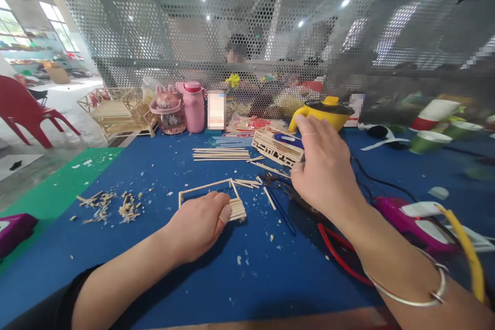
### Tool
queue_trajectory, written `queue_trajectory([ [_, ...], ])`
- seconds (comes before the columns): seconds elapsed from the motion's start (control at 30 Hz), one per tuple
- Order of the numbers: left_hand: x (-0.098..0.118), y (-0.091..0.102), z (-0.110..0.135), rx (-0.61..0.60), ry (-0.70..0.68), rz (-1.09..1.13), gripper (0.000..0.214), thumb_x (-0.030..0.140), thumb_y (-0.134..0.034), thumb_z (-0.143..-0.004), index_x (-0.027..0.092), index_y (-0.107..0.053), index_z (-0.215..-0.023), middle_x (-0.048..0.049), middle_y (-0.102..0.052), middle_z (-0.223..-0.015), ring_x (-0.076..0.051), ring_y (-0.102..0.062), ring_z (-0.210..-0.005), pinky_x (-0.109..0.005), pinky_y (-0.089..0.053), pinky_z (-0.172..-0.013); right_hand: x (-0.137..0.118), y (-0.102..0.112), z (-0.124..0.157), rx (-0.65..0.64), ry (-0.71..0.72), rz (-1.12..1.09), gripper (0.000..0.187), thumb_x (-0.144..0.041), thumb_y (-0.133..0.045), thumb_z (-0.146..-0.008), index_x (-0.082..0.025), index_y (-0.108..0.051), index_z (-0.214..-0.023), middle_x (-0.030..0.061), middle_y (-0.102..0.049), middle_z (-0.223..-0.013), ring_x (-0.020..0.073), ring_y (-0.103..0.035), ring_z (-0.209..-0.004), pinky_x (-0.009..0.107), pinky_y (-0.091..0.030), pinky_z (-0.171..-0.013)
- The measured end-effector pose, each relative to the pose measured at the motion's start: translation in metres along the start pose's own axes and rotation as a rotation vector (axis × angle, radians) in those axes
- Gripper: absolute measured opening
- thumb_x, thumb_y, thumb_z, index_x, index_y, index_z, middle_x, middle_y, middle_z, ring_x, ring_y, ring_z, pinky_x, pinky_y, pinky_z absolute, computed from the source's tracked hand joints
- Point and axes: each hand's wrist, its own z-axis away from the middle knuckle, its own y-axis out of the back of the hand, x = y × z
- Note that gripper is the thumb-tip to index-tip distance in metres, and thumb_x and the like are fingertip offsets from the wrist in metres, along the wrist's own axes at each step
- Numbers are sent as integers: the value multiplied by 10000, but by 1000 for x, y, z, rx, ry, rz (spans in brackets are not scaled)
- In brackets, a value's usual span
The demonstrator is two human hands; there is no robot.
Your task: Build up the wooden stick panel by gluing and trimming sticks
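Note:
My left hand is closed over the near side of a small frame of thin wooden sticks. Beside its fingertips, a row of short sticks forms a slatted panel at the frame's right end. My right hand is raised at the right, with thumb and fingers apart. Just left of it, a blue utility knife appears over a finished-looking stick model; the knife's right end is hidden by the hand. Below the right hand are pliers with red handles and a slim dark blue tool.
Long sticks lie beyond the frame, and wood scraps at left. At the back stand stick models, pink bottles, a phone and a yellow pot. Cables and a purple device are at right.

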Motion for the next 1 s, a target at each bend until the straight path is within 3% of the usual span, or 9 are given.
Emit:
queue_trajectory([
  [0.07, -3, -3, -3, -4, 4, 34, 290, 277, -277, -951, 200, -556, -929, -58, -641, -900, -223, -621, -817, -329, -465, -704, -7, 1, 6, -19, 72, -126, 602, -54, -465, -760, -134, -412, -1354, 153, -486, -1371, 287, -410, -1283, 449, -332, -1067],
  [0.17, -6, -1, -6, -4, 26, 65, 278, 246, -321, -928, 209, -596, -926, -38, -665, -889, -200, -625, -802, -291, -462, -684, -19, -10, 14, -259, 178, -452, 310, -167, -481, -861, -219, -602, -1142, 56, -668, -1069, 190, -607, -967, 334, -465, -877],
  [0.27, -7, 2, -8, 19, 39, 129, 306, 228, -353, -907, 212, -656, -955, -25, -702, -885, -191, -639, -798, -273, -458, -683, -30, -26, 23, -534, 187, -642, 197, -256, -533, -868, -208, -689, -978, 31, -673, -835, 159, -594, -760, 284, -448, -708],
  [0.33, -8, 4, -10, 37, 38, 177, 310, 227, -385, -887, 200, -688, -950, -28, -720, -886, -193, -646, -788, -273, -454, -678, -36, -36, 27, -619, 166, -693, 189, -273, -554, -854, -207, -709, -940, 26, -670, -795, 154, -580, -732, 269, -420, -671],
  [0.5, -12, 7, -13, 59, 58, 201, 295, 219, -429, -850, 205, -711, -934, -8, -725, -829, -167, -635, -734, -254, -449, -652, -41, -53, 32, -679, 31, -761, 192, -246, -523, -826, -194, -707, -851, 1, -668, -696, 134, -562, -617, 243, -388, -568],
  [0.63, -24, 23, -5, 205, 125, 175, 321, 271, -448, -858, 176, -668, -1072, -41, -712, -954, -174, -625, -813, -262, -454, -715, -39, -65, 30, -725, -65, -811, 152, -275, -567, -770, -189, -693, -773, -3, -674, -676, 142, -577, -611, 242, -412, -562],
  [0.73, -40, 39, 10, 287, 246, 80, 390, 400, -418, -892, 177, -657, -1104, -29, -689, -768, -171, -596, -671, -271, -435, -639, -36, -69, 30, -736, -123, -846, 170, -313, -577, -766, -195, -695, -799, 7, -693, -732, 157, -597, -663, 255, -438, -601],
  [0.9, -63, 42, 28, -111, 361, 272, 573, 584, -294, -908, 216, -578, -1243, -9, -676, -688, -152, -566, -533, -258, -431, -543, -30, -69, 31, -777, -185, -919, 157, -331, -603, -757, -201, -689, -778, -2, -679, -710, 139, -582, -629, 264, -453, -620],
  [1.0, -65, 35, 27, -96, 348, 447, 581, 613, -324, -891, 211, -574, -1230, -45, -682, -851, -160, -603, -623, -254, -460, -543, -28, -67, 32, -805, -241, -968, 181, -360, -599, -765, -201, -677, -803, -13, -649, -648, 120, -556, -564, 255, -455, -571],
])
